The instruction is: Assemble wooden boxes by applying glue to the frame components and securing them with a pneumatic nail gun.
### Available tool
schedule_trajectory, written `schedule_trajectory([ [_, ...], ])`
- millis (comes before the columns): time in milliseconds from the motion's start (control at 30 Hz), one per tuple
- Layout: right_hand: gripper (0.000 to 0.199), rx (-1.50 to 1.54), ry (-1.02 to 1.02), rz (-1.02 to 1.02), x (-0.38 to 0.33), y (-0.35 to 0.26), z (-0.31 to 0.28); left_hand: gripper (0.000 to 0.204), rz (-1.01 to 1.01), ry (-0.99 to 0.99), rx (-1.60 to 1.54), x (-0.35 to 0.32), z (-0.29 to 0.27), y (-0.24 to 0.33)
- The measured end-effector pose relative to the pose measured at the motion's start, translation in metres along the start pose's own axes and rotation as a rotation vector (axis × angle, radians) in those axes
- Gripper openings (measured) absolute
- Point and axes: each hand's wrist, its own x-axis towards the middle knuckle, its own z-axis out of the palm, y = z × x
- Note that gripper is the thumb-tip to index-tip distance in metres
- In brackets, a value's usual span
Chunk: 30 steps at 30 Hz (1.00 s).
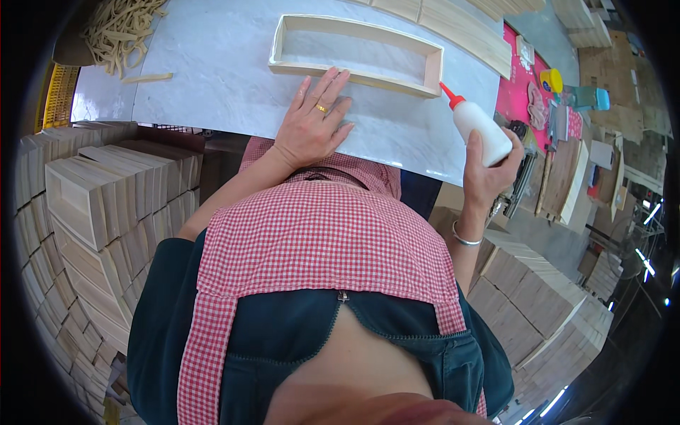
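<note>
Hands are busy at a white table (pixel 212 64). The left hand (pixel 312 124) lies flat and open on the table, with its fingertips touching the near side of a long wooden frame (pixel 354 49). The frame lies flat in the middle of the table. The right hand (pixel 492 173) is wrapped around a white glue bottle (pixel 478 124). The bottle's red tip (pixel 448 92) points at the right end of the frame. Stacks of wooden boxes (pixel 92 205) stand on the left.
</note>
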Motion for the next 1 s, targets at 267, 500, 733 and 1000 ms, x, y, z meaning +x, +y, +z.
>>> schedule_trajectory([
  [267, 0.049, 0.329, -0.104, 0.337, -0.016, -0.041, 0.015, 0.035, 0.115, 0.073, -0.005, -0.003, 0.003, -0.007],
  [500, 0.055, 0.591, -0.413, 0.06, -0.036, -0.1, 0.101, 0.037, 0.049, 0.025, -0.03, -0.007, 0.011, -0.008],
  [733, 0.052, 0.57, -0.435, 0.061, -0.038, -0.12, 0.124, 0.041, 0.067, 0.067, -0.047, -0.014, 0.021, -0.016],
  [1000, 0.056, 0.446, -0.319, -0.038, -0.033, -0.1, 0.106, 0.04, 0.06, 0.063, -0.008, -0.006, 0.008, -0.011],
])
